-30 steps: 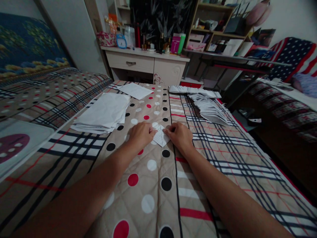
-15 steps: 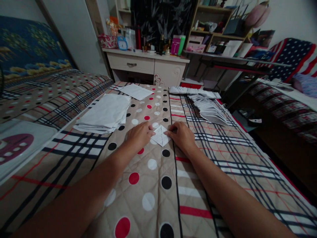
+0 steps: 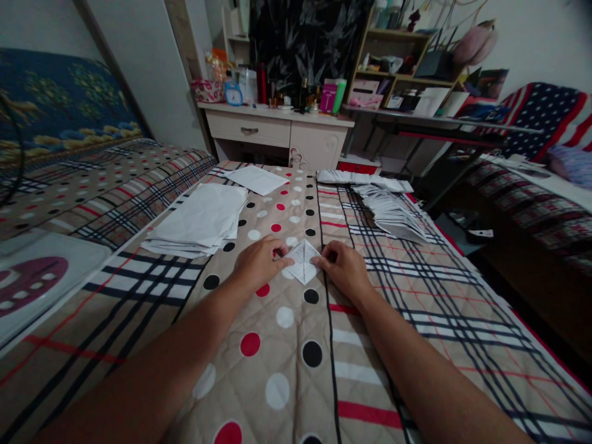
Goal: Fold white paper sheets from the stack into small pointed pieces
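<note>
A small white folded paper (image 3: 304, 262), diamond-shaped with crease lines meeting near its middle, lies on the patterned bedspread (image 3: 296, 333). My left hand (image 3: 263, 262) pinches its left corner between thumb and fingers. On the opposite side, my right hand (image 3: 343, 265) pinches the right corner the same way. Left of my hands rests a stack of white paper sheets (image 3: 198, 219), with another white sheet (image 3: 257, 179) farther back. To the right lie a fanned row of folded papers (image 3: 391, 213) and a long packed row of folded papers (image 3: 363, 180).
A white dresser (image 3: 259, 126) crowded with bottles, a blue clock (image 3: 233, 93) and boxes stands beyond the bed's far edge. At the left sits a white board with a purple oval (image 3: 37, 283). A shelf unit (image 3: 393, 55) and a desk are at the back right.
Both hands have shifted slightly apart at the paper's corners, and more of its face shows now. The whole view has tilted up a little.
</note>
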Available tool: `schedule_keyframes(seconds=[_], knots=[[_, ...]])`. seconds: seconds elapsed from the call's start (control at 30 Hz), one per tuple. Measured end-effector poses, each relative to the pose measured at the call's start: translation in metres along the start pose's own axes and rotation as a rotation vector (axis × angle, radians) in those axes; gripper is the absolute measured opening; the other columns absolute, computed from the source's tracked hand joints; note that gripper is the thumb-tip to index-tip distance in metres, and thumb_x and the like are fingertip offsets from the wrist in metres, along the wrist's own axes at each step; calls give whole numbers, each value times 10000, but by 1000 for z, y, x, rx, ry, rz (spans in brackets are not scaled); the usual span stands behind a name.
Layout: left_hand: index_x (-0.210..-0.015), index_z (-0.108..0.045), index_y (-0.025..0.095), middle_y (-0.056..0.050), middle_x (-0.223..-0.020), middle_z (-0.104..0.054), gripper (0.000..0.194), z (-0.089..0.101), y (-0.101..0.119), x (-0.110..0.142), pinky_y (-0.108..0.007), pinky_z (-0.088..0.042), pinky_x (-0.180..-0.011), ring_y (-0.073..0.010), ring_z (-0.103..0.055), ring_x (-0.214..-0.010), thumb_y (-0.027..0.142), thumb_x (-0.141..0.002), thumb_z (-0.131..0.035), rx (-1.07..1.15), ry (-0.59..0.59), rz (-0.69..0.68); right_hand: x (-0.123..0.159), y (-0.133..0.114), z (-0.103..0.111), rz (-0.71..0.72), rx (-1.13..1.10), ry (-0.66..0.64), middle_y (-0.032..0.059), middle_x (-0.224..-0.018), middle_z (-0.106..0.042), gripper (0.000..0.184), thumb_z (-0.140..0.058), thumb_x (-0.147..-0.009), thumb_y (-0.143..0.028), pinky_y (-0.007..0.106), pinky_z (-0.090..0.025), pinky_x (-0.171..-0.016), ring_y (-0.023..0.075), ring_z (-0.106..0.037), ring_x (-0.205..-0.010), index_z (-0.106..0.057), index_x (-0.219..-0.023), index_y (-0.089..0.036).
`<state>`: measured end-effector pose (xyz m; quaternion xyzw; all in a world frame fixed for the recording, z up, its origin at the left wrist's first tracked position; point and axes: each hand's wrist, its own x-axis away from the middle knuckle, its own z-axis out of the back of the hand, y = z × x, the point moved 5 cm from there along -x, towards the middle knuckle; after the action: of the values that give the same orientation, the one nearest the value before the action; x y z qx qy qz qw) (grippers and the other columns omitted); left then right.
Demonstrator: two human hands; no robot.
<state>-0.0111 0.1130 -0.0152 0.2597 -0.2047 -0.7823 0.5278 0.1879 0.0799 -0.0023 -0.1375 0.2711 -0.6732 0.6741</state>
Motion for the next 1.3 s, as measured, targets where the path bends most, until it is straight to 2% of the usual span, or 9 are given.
schedule_keyframes(seconds=[0.13,0.3,0.6,0.77,0.83,1.0,1.13,1.23,1.3], knots=[[-783,-655,195,0,-707,-651,171,-4,-12,-4,-249,-391,-568,-140,-574,-627,357,-744,-695,305,72,89,-2,5,-11,16,-451,-5,6,-739,-674,163,-734,-722,-307,264,-423,-617,153,-594,-657,-644,-798,-195],[-761,-655,158,-14,-679,-669,170,-2,-18,-6,-236,-430,-554,-136,-599,-593,325,-730,-671,722,179,186,0,-4,-23,-65,-901,-162,17,-728,-671,289,-815,-585,-338,263,-452,-602,147,-589,-636,-681,-775,-166],[-731,-688,140,-9,-625,-663,191,4,-12,-7,-222,-435,-503,-124,-576,-540,330,-712,-679,770,204,181,3,-7,-22,-24,-713,-91,-39,-567,-502,224,-706,-721,-343,227,-288,-490,95,-418,-526,-582,-643,-174],[-704,-700,139,-18,-639,-661,175,2,-2,-8,-226,-416,-530,-127,-563,-580,311,-703,-675,689,120,82,2,-18,-18,2,-876,-76,-25,-649,-568,219,-731,-704,-358,224,-363,-533,105,-486,-579,-614,-732,-176],[-690,-694,140,-9,-625,-639,184,1,3,-7,-223,-389,-525,-121,-541,-578,318,-719,-658,644,81,43,2,-20,-18,-22,-956,-126,-26,-623,-578,226,-750,-680,-354,217,-372,-519,97,-490,-548,-625,-717,-169],[-620,-638,143,20,-540,-539,260,1,8,-5,-224,-314,-480,-107,-463,-517,348,-772,-589,571,66,52,8,-19,-22,-124,-921,-334,-49,-398,-487,302,-731,-704,-409,194,-229,-368,64,-377,-341,-600,-593,-161],[-618,-581,161,27,-516,-510,327,5,2,-6,-223,-317,-463,-107,-451,-478,421,-815,-563,656,160,117,12,-20,-25,-160,-1007,-411,-4,-420,-579,319,-732,-719,-438,187,-342,-379,88,-485,-344,-634,-622,-150],[-688,-553,173,43,-480,-475,434,7,-9,-4,-210,-311,-428,-96,-426,-413,573,-851,-510,867,272,221,9,-19,-21,-200,-1129,-259,35,-539,-677,275,-752,-713,-410,199,-466,-464,122,-614,-461,-676,-704,-146],[-779,-583,160,8,-557,-566,507,6,-11,-3,-205,-349,-437,-102,-494,-445,647,-853,-467,1002,273,245,7,-18,-17,-221,-1192,-123,41,-643,-717,240,-777,-694,-365,204,-522,-544,140,-682,-580,-678,-728,-149]])
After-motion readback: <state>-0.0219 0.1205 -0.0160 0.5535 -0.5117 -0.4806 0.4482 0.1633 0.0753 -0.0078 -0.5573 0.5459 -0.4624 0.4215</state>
